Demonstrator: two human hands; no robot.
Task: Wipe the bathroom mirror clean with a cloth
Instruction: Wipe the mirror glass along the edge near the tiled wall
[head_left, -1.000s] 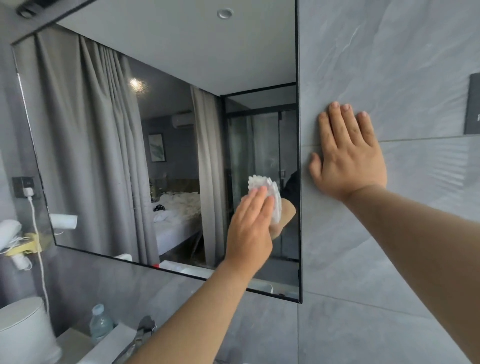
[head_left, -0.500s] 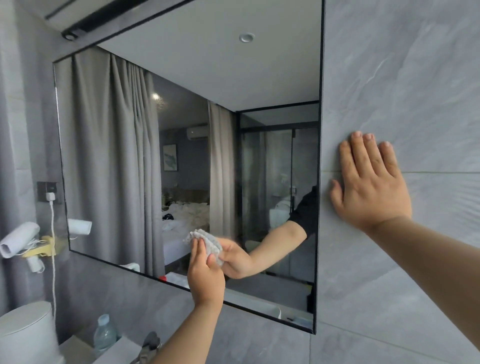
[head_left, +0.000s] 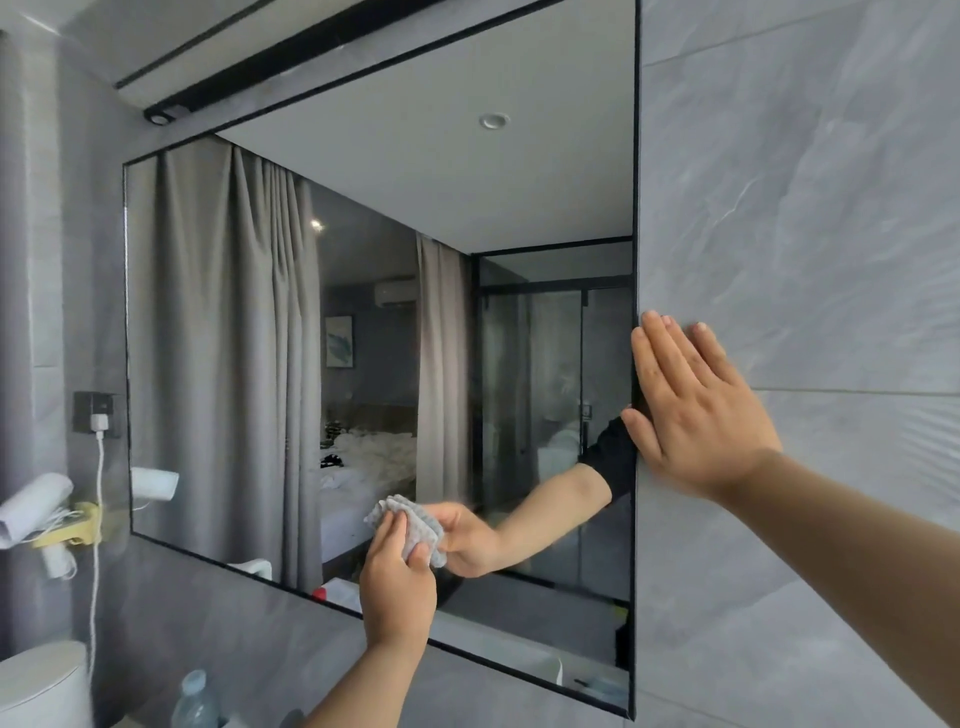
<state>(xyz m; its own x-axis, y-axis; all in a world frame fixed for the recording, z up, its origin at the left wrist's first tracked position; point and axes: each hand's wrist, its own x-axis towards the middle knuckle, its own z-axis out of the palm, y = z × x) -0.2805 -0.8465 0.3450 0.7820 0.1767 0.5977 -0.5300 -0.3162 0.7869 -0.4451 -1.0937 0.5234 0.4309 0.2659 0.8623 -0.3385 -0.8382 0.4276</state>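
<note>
The large black-framed bathroom mirror (head_left: 260, 364) fills the wall ahead and reflects curtains and a bed. A grey-white textured cloth (head_left: 410, 525) is bunched against the glass near the lower edge, about mid-width. My left hand (head_left: 397, 587) holds the cloth there, fingers on top of it; its reflection meets it in the glass. My right hand (head_left: 691, 415) lies flat with straight fingers on the grey tile wall, touching the mirror's right frame.
Left of the mirror hang a white hair dryer (head_left: 31, 504) in a yellow holder and a wall socket (head_left: 96, 413) with a white cable. Below stand a water bottle (head_left: 195, 699) and a white rounded container (head_left: 41, 686). Grey tile wall (head_left: 805, 208) spans the right.
My left hand slid the cloth down and to the left across the glass. My right hand shifted left along the tile to the mirror's frame.
</note>
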